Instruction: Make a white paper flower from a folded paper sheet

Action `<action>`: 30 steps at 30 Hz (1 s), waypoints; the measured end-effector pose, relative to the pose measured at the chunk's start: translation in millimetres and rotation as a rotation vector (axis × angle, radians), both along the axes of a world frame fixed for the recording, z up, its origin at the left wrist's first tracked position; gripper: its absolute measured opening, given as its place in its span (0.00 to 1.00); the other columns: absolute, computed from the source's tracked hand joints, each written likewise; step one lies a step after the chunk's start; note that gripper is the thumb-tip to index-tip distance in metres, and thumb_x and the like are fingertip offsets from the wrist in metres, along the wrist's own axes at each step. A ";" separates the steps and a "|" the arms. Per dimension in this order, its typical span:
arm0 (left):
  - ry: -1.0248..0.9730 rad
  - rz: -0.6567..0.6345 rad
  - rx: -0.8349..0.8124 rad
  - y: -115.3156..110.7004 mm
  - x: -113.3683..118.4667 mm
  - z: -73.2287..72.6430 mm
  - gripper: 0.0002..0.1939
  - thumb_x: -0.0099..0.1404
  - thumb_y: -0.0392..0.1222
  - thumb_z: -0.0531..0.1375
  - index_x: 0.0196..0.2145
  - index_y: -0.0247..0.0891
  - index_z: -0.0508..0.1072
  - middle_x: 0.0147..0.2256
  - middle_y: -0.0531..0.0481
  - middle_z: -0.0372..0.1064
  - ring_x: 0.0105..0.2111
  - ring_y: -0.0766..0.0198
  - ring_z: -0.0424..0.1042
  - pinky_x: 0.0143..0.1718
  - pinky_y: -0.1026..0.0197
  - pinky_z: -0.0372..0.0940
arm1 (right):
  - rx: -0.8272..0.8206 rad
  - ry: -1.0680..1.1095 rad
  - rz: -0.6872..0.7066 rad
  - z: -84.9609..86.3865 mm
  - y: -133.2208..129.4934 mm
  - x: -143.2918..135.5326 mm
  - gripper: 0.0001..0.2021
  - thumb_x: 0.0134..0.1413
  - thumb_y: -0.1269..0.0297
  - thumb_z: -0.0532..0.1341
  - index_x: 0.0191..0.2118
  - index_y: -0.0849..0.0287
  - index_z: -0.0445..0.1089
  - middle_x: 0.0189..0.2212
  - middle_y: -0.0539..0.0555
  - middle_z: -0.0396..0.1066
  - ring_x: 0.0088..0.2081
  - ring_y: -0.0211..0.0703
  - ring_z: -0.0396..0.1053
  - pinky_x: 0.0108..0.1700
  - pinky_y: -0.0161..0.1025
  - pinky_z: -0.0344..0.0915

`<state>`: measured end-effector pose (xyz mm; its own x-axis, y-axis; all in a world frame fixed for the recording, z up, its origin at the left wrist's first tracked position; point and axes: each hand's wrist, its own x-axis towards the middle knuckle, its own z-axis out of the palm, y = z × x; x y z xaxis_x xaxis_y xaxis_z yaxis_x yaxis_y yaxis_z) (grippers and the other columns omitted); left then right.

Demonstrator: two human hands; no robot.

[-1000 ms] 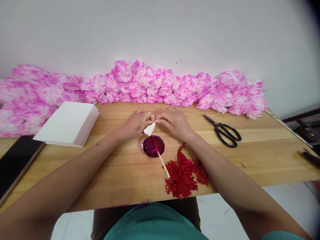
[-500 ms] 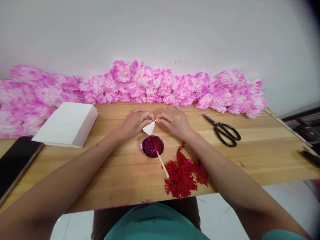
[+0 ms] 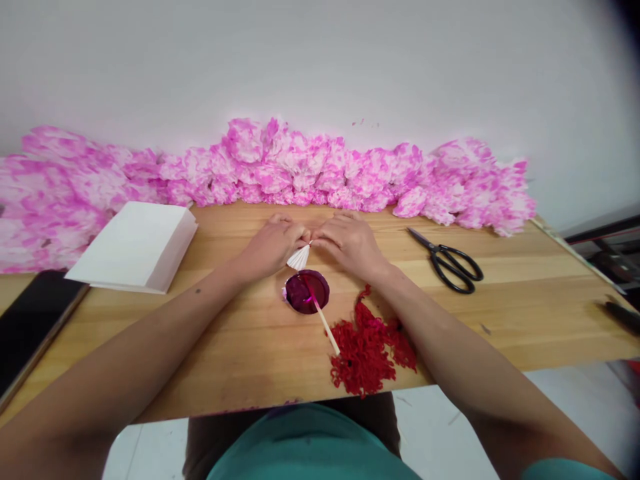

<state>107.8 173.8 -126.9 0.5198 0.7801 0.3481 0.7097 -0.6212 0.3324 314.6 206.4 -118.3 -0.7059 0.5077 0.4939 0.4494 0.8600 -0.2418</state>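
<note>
Between my two hands is a small piece of pleated white paper (image 3: 299,257), fanned out toward me and gathered at its top. My left hand (image 3: 273,245) pinches the paper near the gather. The fingertips of my right hand (image 3: 349,241) are closed at the same gathered point, where a speck of red shows; it looks like thread, though the fingers hide most of it. Just below the paper sits a round dish of dark magenta liquid (image 3: 299,295), with a thin wooden stick (image 3: 327,328) leaning out of it. Loose red yarn (image 3: 363,357) lies in a tangle beside my right forearm.
Pink and white paper flowers (image 3: 310,167) are heaped along the wall. A stack of white paper (image 3: 133,243) and a black phone (image 3: 35,333) lie on the left. Black-handled scissors (image 3: 447,261) rest on the right of the wooden table (image 3: 225,373).
Both hands stay at the paper's gathered end. The left fingers have closed in slightly toward the right ones, covering more of the paper.
</note>
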 end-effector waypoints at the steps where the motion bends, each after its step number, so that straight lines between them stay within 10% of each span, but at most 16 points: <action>1: -0.004 -0.002 0.005 -0.1 -0.2 -0.9 0.04 0.68 0.37 0.53 0.35 0.38 0.67 0.29 0.51 0.72 0.32 0.61 0.70 0.51 0.54 0.57 | -0.010 0.003 0.000 -0.1 0.1 -0.2 0.12 0.64 0.57 0.56 0.36 0.56 0.74 0.33 0.51 0.77 0.37 0.43 0.68 0.47 0.43 0.55; 18: 0.112 -0.037 0.052 -1.1 -3.4 12.1 0.11 0.68 0.34 0.48 0.34 0.36 0.69 0.32 0.47 0.72 0.35 0.58 0.70 0.56 0.48 0.54 | -0.459 0.127 -0.024 3.5 -1.1 -2.3 0.08 0.60 0.60 0.61 0.35 0.57 0.75 0.35 0.50 0.78 0.36 0.41 0.72 0.40 0.37 0.60; 25: -0.318 0.193 -0.184 -1.3 -7.4 10.6 0.16 0.72 0.45 0.47 0.43 0.36 0.72 0.36 0.47 0.76 0.36 0.59 0.72 0.42 0.57 0.63 | -0.239 0.058 -0.121 8.0 -2.8 -0.4 0.07 0.59 0.61 0.61 0.33 0.57 0.74 0.32 0.50 0.77 0.35 0.41 0.70 0.41 0.39 0.57; 30: -0.161 0.110 -0.082 -4.1 -5.6 8.5 0.16 0.69 0.50 0.55 0.46 0.39 0.75 0.45 0.45 0.76 0.45 0.55 0.72 0.48 0.54 0.59 | -0.151 0.043 -0.139 6.9 -5.6 -3.4 0.07 0.59 0.62 0.61 0.32 0.57 0.74 0.30 0.51 0.76 0.33 0.42 0.69 0.41 0.40 0.57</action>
<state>102.2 169.6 -118.4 0.3725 0.8584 0.3527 0.7055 -0.5088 0.4933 311.2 200.8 -111.4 -0.6038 0.6691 0.4333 0.5475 0.7432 -0.3847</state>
